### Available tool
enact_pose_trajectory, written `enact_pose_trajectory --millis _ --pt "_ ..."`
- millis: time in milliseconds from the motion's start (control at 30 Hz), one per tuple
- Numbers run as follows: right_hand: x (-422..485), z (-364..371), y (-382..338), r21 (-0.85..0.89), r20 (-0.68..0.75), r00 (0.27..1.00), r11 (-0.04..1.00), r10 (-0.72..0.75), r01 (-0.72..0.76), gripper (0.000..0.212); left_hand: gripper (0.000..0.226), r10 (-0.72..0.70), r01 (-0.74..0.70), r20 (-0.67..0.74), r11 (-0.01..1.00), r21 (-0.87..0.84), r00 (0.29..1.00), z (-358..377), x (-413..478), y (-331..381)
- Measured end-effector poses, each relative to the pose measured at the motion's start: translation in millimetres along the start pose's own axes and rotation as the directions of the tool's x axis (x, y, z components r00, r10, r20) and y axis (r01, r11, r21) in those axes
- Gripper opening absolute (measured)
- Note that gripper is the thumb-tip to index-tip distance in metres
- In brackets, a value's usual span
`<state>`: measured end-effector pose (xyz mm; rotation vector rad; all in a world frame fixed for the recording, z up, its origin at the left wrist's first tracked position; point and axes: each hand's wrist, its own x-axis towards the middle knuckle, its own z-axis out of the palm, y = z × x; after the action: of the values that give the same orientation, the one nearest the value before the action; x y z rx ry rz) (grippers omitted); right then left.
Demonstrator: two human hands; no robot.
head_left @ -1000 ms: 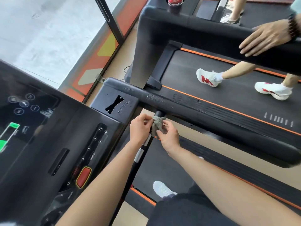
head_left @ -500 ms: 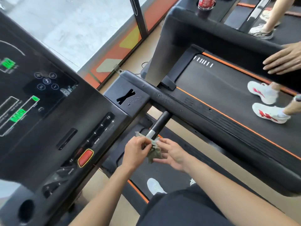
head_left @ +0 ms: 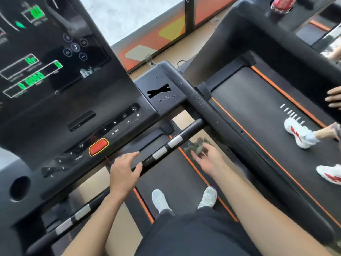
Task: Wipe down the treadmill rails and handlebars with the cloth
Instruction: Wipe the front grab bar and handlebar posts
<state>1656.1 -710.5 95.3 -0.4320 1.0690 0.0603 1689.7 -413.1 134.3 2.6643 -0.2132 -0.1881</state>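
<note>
A crumpled grey-green cloth (head_left: 197,147) (small, bunched into folds) is pinched by the right hand (head_left: 209,160), just right of the black, silver-banded handlebar (head_left: 175,141). The left hand (head_left: 125,172) is held open, fingers straight, at the bar's near stretch.

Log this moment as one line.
left hand: open, at handlebar | right hand: holds cloth | cloth: beside handlebar
</note>
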Motion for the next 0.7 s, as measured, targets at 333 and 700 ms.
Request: enact_pose_trajectory --millis 333,700 --pt "-7 27 -16 0.079 0.202 0.979 0.997 -0.005 -0.012 0.043 0.042 -0.048 0.041 0.118 0.998 0.057 0.992 -5 -37 -60" --pt "-20 22 41 -0.204 0.264 0.948 0.971 0.178 -0.125 0.051 0.043 0.090 -0.092 -0.043 0.995 -0.048 0.995 -3 -52 -84"
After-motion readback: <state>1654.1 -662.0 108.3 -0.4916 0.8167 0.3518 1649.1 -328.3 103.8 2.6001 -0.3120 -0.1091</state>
